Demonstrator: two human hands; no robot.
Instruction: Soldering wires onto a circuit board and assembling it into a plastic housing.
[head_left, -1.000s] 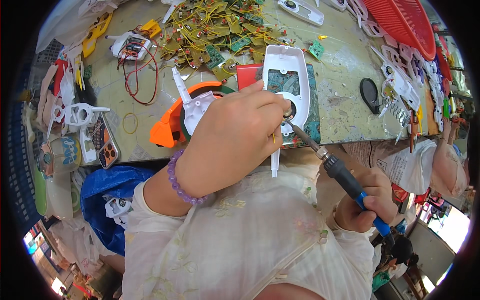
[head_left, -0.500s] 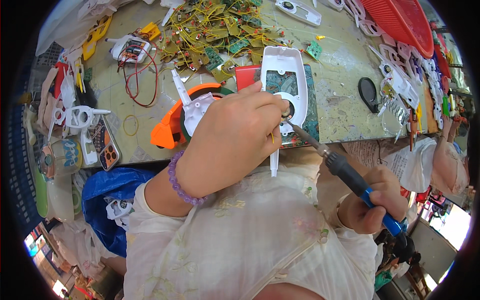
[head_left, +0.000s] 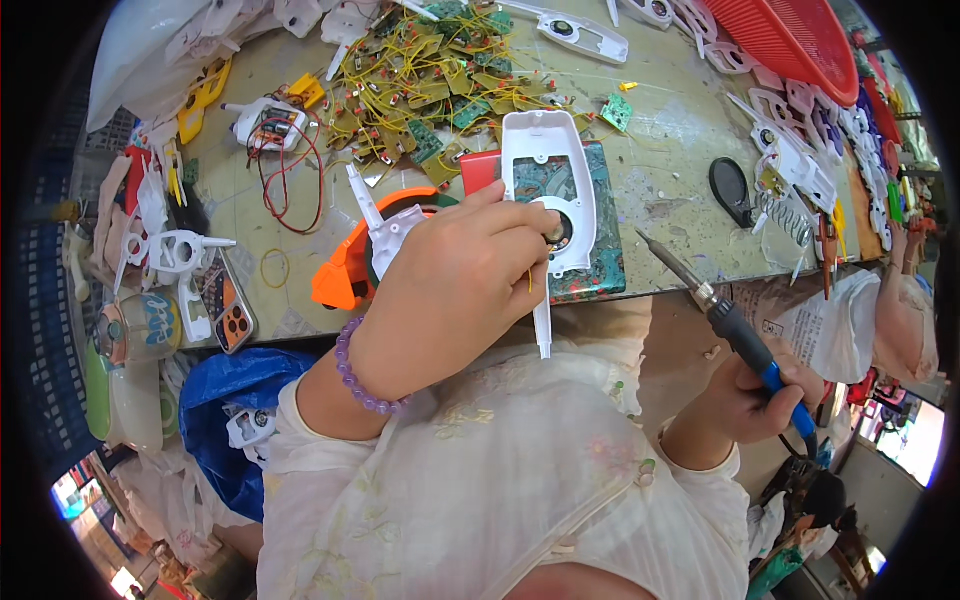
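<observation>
My left hand, with a purple bead bracelet at its wrist, is closed on a white plastic housing. Its fingertips press by a round dark part set in the housing's near end; the thumb side is partly hidden. A short bit of yellow wire shows at the fingers. Beneath the housing lies a green speckled board at the table's front edge. My right hand grips the blue handle of a soldering iron. The iron's tip points up and left, apart from the housing, to its right.
Beyond the housing is a heap of circuit boards with yellow wires. An orange tool or reel and a white housing piece sit left of my left hand. Red wires, a phone and a red basket lie around the table.
The soldering iron has drawn away from the round part to the right, its tip now off the housing. My left hand keeps its grip on the housing. The whole view has shifted slightly.
</observation>
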